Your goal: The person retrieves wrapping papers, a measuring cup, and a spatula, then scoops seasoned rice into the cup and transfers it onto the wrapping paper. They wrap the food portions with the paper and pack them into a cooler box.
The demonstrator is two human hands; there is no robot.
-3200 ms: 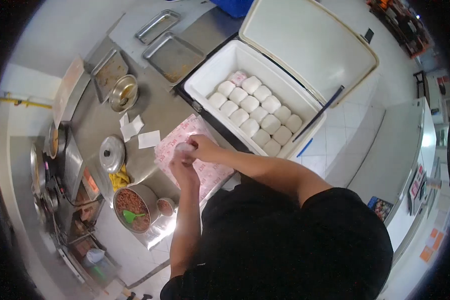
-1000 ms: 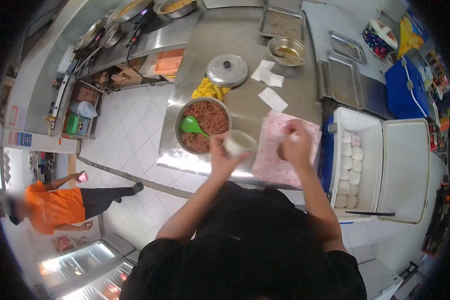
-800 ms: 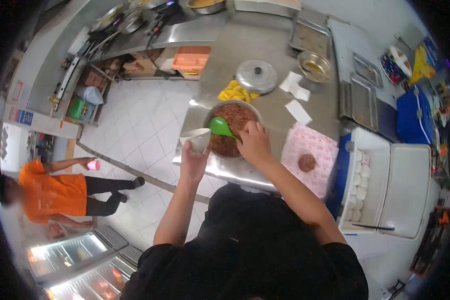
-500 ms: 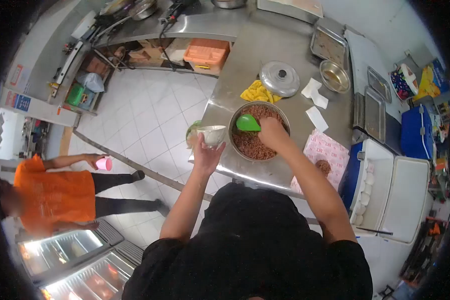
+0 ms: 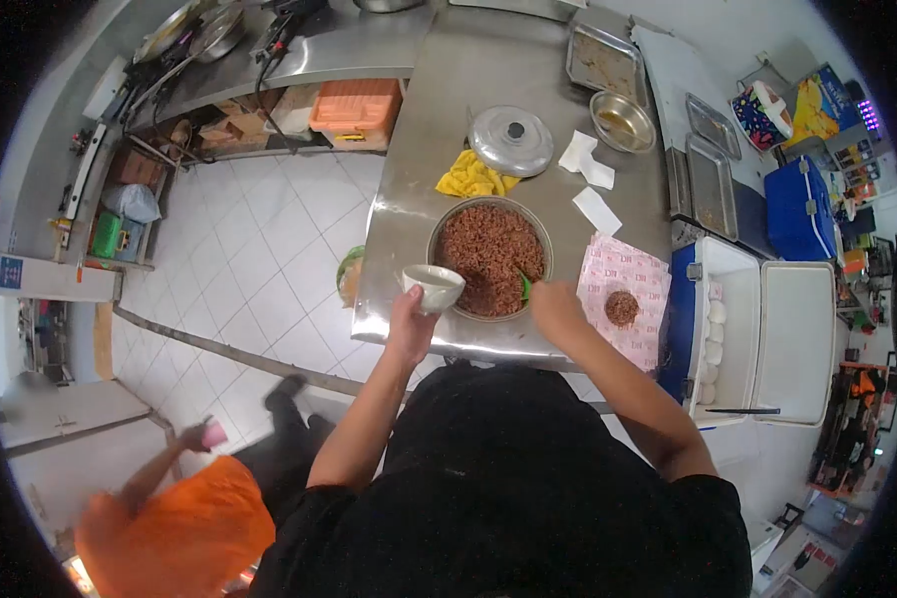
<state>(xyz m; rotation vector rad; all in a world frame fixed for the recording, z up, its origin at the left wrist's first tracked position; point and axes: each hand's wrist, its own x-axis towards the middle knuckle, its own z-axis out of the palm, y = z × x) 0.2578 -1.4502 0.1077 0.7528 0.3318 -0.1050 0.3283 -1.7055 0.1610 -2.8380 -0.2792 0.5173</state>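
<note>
My left hand (image 5: 410, 327) holds a small white bowl (image 5: 437, 289) by its side, at the lower left rim of a round metal pot (image 5: 432, 244). Reddish-brown cooked rice (image 5: 488, 239) fills much of the pot. The fingers of my right hand (image 5: 558, 311) are closed round a green rice paddle (image 5: 525, 287), whose blade is partly sunk in the rice at the pot's lower right side. To the right, a small mound of the same rice (image 5: 622, 308) lies on pink printed paper sheets (image 5: 640, 269).
Behind the pot are a yellow cloth (image 5: 476, 175) and a metal lid (image 5: 511, 142). White paper pieces (image 5: 596, 209) and a metal bowl (image 5: 623, 121) sit farther right. An open cooler (image 5: 690, 324) stands beside the counter. A person in an orange shirt (image 5: 184, 523) holds a pink cup (image 5: 213, 434) at lower left.
The green rice paddle has moved from the pot's upper left to its lower right and dipped into the rice. My right hand has moved down. The person in orange has shifted lower in view.
</note>
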